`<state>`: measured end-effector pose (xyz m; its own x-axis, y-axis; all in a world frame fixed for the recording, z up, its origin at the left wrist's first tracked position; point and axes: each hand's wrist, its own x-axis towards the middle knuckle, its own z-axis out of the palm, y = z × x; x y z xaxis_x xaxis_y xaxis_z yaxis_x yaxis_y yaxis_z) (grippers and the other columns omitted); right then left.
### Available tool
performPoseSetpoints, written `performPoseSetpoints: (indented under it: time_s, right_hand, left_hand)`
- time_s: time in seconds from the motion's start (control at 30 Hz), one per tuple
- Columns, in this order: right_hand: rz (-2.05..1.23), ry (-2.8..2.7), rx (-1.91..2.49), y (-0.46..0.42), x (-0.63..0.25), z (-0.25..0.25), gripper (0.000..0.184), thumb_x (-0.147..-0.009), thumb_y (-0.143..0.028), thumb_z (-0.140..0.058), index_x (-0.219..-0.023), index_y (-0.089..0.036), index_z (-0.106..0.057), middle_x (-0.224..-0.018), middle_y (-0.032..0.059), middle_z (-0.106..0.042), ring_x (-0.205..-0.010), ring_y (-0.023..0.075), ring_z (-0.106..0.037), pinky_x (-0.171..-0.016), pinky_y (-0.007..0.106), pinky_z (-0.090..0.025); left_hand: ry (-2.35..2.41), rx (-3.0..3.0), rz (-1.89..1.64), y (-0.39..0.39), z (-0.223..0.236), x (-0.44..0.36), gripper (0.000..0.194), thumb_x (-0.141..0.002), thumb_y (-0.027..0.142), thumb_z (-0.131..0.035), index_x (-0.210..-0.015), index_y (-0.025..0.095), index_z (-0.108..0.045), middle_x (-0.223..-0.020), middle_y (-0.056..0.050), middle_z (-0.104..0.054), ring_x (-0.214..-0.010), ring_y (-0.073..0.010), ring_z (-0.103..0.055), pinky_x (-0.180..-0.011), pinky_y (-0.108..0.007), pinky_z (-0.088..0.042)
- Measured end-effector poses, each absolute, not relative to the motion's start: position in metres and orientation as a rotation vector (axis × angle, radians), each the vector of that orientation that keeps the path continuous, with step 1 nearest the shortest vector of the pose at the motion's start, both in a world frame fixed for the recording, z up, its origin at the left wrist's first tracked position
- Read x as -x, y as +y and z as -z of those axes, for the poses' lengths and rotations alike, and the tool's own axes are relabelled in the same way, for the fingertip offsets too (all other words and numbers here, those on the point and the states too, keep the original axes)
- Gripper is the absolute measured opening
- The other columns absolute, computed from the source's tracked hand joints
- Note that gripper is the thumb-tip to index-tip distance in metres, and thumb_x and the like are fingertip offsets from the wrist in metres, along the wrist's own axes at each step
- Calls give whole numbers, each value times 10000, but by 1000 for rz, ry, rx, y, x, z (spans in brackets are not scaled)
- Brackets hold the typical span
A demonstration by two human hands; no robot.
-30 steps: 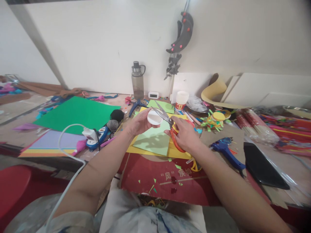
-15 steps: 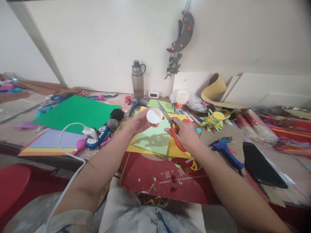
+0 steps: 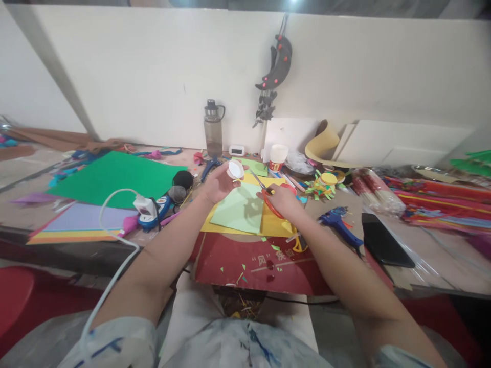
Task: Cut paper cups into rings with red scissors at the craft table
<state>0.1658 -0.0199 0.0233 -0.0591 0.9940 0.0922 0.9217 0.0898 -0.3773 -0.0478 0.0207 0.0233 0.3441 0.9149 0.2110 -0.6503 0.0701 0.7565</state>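
Observation:
A shallow white paper cup, its round face turned toward me, is held by the fingers of my left hand. My right hand grips a pair of scissors by the orange-red handles. The blades point up and left, their tips a little to the right of the cup. Beneath both hands lies a pale green sheet on top of yellow paper. Whether the scissor blades are fully closed is too small to tell.
A blue glue gun and a black phone lie at the right. Yellow-handled scissors rest by my right forearm. Behind stand a bottle and a red-and-white cup. A white cable crosses my left arm.
My view has tilted up and shifted right. The white cup has turned in my left hand, its face now more slanted. The scissors remain in my right hand beside it.

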Motion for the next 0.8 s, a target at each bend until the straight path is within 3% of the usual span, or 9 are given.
performPoseSetpoints:
  time_s: [0.17, 0.33, 0.43, 0.57, 0.73, 0.8]
  right_hand:
    - [-333, -2021, 1998, -14, -158, -21, 401, -984, -475, -503, -1151, -136, -639, -1069, 187, -745, -943, 266, -709, -699, 315, -453]
    - [-327, -2021, 2101, -16, -147, -21, 478, -969, -442, -497, -1316, -114, -511, -1094, 177, -737, -944, 284, -719, -671, 322, -484]
    - [-295, -2105, 2127, -22, -140, -23, 420, -950, -353, -529, -1286, -101, -544, -1105, 195, -734, -990, 298, -713, -724, 334, -508]
    - [-173, -2254, 2092, -36, -128, -28, 281, -938, -280, -564, -1134, -105, -663, -1137, 236, -718, -1097, 340, -679, -884, 390, -496]
    - [11, -2276, 1985, -58, -140, -39, 406, -1010, -421, -452, -1196, -123, -655, -1226, 212, -684, -1172, 317, -623, -982, 409, -453]
    - [86, -2236, 1930, -68, -169, -39, 412, -1032, -401, -381, -1206, -137, -645, -1217, 180, -683, -1173, 280, -608, -1000, 386, -442]
  left_hand:
    - [388, -805, -1262, 29, -21, 50, 291, -855, 361, -597, -1069, 165, -619, -826, -90, -747, -564, -147, -624, -484, -223, -402]
    - [445, -688, -1356, 34, -23, 56, 302, -938, 402, -451, -1034, 170, -618, -788, -84, -726, -508, -125, -587, -442, -205, -337]
    - [486, -626, -1395, 37, -21, 57, 339, -972, 417, -396, -992, 161, -618, -744, -77, -713, -474, -114, -560, -422, -202, -308]
    - [534, -608, -1386, 41, -15, 56, 355, -965, 478, -461, -975, 165, -629, -707, -60, -701, -454, -103, -539, -426, -197, -311]
    - [573, -619, -1369, 45, -12, 51, 353, -948, 489, -504, -997, 167, -638, -721, -74, -715, -453, -106, -542, -429, -193, -314]
    - [580, -621, -1374, 46, -11, 49, 359, -943, 497, -519, -999, 164, -642, -721, -75, -716, -451, -104, -538, -430, -192, -321]
